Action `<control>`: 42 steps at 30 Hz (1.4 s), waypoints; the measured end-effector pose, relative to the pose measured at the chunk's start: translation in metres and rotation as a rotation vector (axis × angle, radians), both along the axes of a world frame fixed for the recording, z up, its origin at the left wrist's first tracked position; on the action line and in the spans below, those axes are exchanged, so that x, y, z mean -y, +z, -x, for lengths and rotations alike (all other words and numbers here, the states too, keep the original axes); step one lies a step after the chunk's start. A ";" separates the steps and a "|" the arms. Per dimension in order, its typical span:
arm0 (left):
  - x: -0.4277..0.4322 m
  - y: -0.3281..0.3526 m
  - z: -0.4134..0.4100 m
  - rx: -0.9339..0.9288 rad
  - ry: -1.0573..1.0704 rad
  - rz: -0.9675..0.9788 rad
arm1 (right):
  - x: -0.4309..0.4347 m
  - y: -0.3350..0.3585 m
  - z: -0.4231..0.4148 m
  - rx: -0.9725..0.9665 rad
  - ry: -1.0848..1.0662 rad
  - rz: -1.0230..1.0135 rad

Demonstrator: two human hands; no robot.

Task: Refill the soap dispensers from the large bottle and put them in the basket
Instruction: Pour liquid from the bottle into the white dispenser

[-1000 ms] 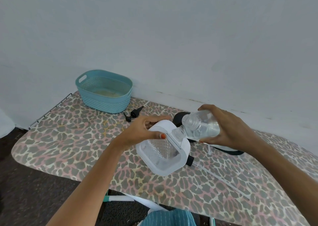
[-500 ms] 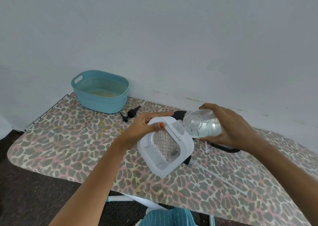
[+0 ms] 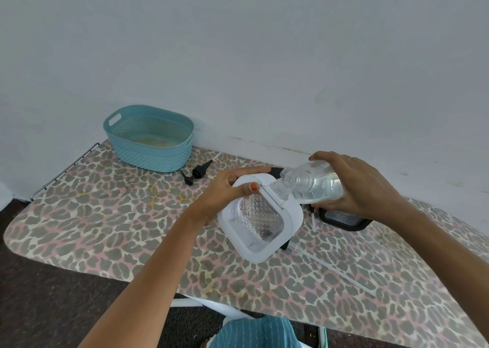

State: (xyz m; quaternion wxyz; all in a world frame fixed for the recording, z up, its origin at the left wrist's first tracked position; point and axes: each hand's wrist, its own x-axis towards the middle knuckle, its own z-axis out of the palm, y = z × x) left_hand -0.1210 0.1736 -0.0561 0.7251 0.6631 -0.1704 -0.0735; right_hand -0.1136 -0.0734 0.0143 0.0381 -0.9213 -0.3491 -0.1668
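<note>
My left hand (image 3: pixel 225 191) grips a white-framed soap dispenser (image 3: pixel 260 222) with a clear textured window, tilted over the ironing board. My right hand (image 3: pixel 354 189) holds the large clear bottle (image 3: pixel 317 186) on its side, its open threaded mouth touching the dispenser's clear neck. Clear liquid lies in the bottle. A teal basket (image 3: pixel 150 142) stands at the far left of the board, apart from both hands. A black-framed dispenser (image 3: pixel 344 219) lies under my right hand, partly hidden.
A black pump head (image 3: pixel 197 175) lies beside the basket. A pump with a long clear tube (image 3: pixel 336 271) lies on the leopard-print ironing board (image 3: pixel 105 215). The wall runs close behind. Dark floor lies past the board's near edge.
Both hands have shifted slightly, bringing the bottle's mouth down onto the dispenser's neck. The bottle has tipped a little further. The camera has drifted.
</note>
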 end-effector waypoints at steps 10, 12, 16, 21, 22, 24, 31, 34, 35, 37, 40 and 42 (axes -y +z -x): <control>0.006 -0.001 -0.008 0.006 0.014 0.043 | 0.004 0.008 -0.010 0.140 0.075 0.065; 0.007 -0.001 -0.008 0.009 0.012 0.046 | 0.004 0.010 -0.012 0.165 0.076 0.078; 0.010 0.001 -0.008 0.011 0.021 0.062 | 0.005 0.012 -0.014 0.179 0.078 0.083; 0.011 0.001 -0.009 0.010 0.026 0.069 | 0.005 0.015 -0.016 0.218 0.087 0.096; 0.011 0.001 -0.009 0.012 0.027 0.073 | 0.005 0.015 -0.016 0.230 0.089 0.102; 0.011 0.001 -0.009 0.013 0.029 0.080 | 0.006 0.017 -0.016 0.250 0.095 0.110; 0.013 0.000 -0.010 0.017 0.034 0.091 | 0.006 0.019 -0.018 0.289 0.110 0.137; 0.013 -0.001 -0.011 0.023 0.042 0.089 | 0.006 0.021 -0.017 0.293 0.123 0.132; 0.013 -0.001 -0.012 0.024 0.043 0.089 | 0.006 0.021 -0.018 0.295 0.126 0.133; 0.013 -0.002 -0.012 0.025 0.044 0.087 | 0.005 0.021 -0.018 0.298 0.124 0.135; 0.012 -0.001 -0.012 0.025 0.043 0.084 | 0.005 0.021 -0.018 0.300 0.126 0.138; 0.012 -0.001 -0.013 0.026 0.041 0.081 | 0.005 0.021 -0.019 0.309 0.124 0.144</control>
